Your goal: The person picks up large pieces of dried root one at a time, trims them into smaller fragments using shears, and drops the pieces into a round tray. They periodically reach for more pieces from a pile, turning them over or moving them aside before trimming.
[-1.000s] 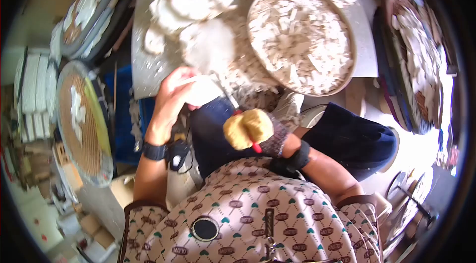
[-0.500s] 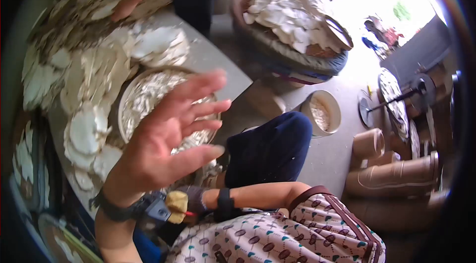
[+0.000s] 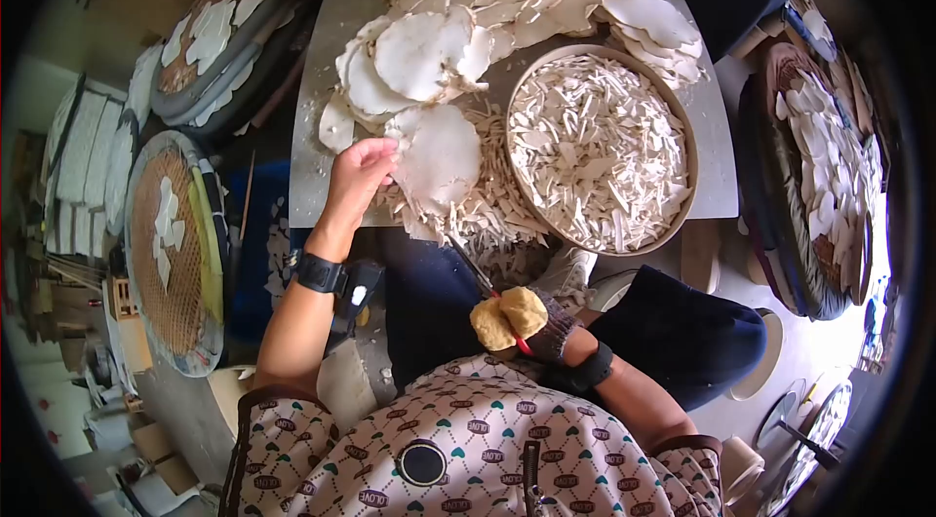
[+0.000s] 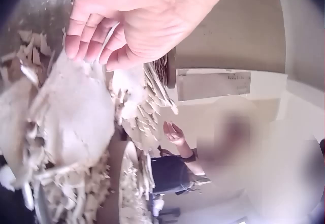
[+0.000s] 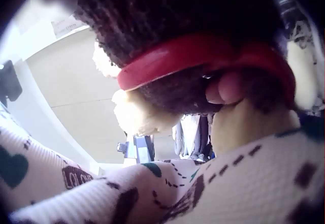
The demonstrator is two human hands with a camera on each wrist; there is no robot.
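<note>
In the head view my left hand (image 3: 359,181) pinches the edge of a thin, round white sheet (image 3: 436,156) between thumb and fingers. The left wrist view shows the same sheet hanging down from the fingertips. My right hand (image 3: 554,327), in a dark knitted glove, grips red-handled scissors (image 3: 475,268) near my lap, their blades pointing up toward the sheet's lower edge. Lumps of yellow foam (image 3: 507,318) pad the handles. Close up in the right wrist view, a red handle loop (image 5: 167,56) circles the gloved fingers, with bare fingertips showing.
A round tray (image 3: 694,166) of cut white strips stands right on the metal table (image 3: 717,127). More white sheets (image 3: 414,49) lie stacked behind, and loose strips (image 3: 502,181) cover the table's near edge. Loaded round racks (image 3: 175,244) stand left and right. Another person's hand (image 4: 175,134) shows beyond.
One second ago my left hand held a white piece above my knee. Then it was raised, spread and bare, as my view swung right. Now my view is back and the hand pinches a sheet.
</note>
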